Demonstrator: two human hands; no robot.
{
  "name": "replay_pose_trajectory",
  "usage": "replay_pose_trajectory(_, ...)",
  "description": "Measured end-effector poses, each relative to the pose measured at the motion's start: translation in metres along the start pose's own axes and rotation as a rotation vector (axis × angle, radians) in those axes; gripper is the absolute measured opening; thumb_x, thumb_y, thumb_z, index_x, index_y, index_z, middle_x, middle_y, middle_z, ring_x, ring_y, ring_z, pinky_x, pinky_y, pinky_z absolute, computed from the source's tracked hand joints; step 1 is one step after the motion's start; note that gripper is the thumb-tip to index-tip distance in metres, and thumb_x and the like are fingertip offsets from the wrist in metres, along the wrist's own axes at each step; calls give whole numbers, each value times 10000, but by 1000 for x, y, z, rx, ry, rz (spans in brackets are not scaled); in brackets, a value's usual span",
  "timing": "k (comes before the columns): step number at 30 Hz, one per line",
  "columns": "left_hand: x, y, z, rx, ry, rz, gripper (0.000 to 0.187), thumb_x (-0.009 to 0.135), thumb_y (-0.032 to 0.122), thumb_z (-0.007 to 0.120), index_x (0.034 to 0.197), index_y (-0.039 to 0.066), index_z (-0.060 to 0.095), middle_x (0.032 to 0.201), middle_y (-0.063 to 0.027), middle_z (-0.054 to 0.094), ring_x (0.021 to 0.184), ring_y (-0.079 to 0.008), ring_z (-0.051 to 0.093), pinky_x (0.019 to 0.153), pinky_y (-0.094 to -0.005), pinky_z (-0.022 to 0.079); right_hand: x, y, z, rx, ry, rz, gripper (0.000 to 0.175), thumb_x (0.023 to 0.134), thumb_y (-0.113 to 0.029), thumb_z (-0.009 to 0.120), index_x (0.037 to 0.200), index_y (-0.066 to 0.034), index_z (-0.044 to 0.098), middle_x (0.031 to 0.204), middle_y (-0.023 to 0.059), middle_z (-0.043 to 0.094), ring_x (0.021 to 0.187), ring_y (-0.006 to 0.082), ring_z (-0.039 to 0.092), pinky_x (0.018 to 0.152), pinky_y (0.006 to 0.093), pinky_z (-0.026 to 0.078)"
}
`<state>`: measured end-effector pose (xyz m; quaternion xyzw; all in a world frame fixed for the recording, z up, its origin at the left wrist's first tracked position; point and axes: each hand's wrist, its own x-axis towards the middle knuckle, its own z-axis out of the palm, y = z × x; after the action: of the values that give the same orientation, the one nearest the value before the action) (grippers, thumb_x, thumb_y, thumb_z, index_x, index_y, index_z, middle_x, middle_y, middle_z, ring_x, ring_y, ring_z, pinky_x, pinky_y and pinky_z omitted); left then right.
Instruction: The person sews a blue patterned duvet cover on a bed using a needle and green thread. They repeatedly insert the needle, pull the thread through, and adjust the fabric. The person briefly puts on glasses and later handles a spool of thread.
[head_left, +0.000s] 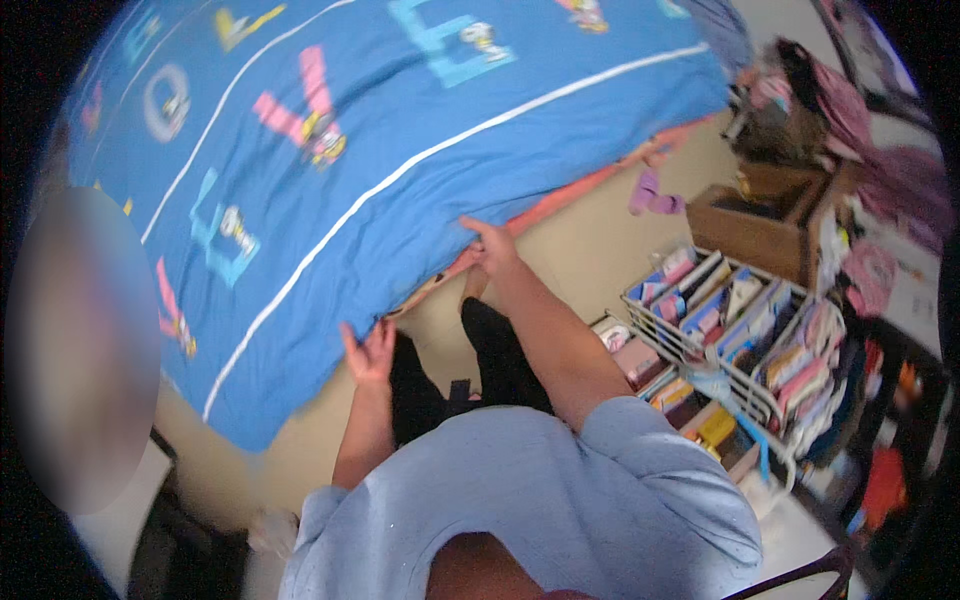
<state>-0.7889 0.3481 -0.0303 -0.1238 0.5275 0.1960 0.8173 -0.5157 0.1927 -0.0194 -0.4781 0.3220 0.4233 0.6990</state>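
A blue bed cover (390, 232) with white stripes, coloured letters and small cartoon figures spreads over a bed before me. Along its near side an orange-red layer (570, 191) shows below the blue hem. My right hand (493, 246) is at this near edge, with one digit stretched over the blue cloth and the other fingers curled at the hem. Farther left, my left hand (370, 354) is at the same edge with its fingers apart; whether it presses on the cloth is unclear. The cover's near-left corner (259, 431) hangs beyond my left hand.
Purple slippers (654, 196) lie on the pale floor (570, 255). To my right stand a packed white wire rack (667, 330) and a brown open box (757, 217). Clothes (862, 127) are piled behind. A blurred patch hides the far left.
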Motion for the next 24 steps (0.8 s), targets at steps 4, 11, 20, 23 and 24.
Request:
replay_pose_trajectory(4, 23, -65, 45, 23, -105, -35, 557, 916, 297, 631, 1378, 80, 408, 1442, -77, 433, 1324, -284, 410, 1123, -517, 290, 2, -1, -18, 7, 71, 65, 414, 742, -156, 769, 1093, -53, 574, 855, 37, 609, 523, 125, 446, 444, 237, 344)
replay_pose_trajectory(11, 42, -113, 76, 107, 117, 73, 399, 854, 183, 723, 1190, 61, 546, 1144, -103, 646, 985, -254, 655, 805, -376, 577, -3, -9, -14, -50, 90, 162, 400, 741, -152, 778, 1064, -62, 560, 843, 47, 582, 519, 113, 428, 432, 240, 341)
replay_pose_trajectory(20, 72, -96, 65, 186, 412, 152, 482, 829, 309, 754, 1210, 108, 537, 1121, -63, 631, 971, -247, 628, 816, -381, 554, 23, 5, -28, -429, 320, 58, 407, 732, -206, 805, 995, -69, 526, 719, 24, 486, 461, 116, 378, 376, 245, 292)
replay_pose_trajectory(23, 61, -91, 76, 283, 425, 86, 475, 844, 335, 736, 1224, 135, 532, 1136, -33, 614, 1008, -227, 599, 869, -386, 520, 29, 5, -31, -452, 326, 88, 389, 750, -241, 791, 972, -71, 522, 712, 27, 479, 460, 119, 383, 370, 257, 293)
replay_pose_trajectory(24, 53, -90, 76, 318, 401, 44, 499, 841, 350, 736, 1234, 139, 514, 1132, -27, 616, 1009, -224, 605, 855, -384, 528, 29, 2, -33, -474, 301, 119, 383, 760, -257, 783, 972, -71, 525, 721, 32, 490, 462, 121, 389, 369, 262, 295)
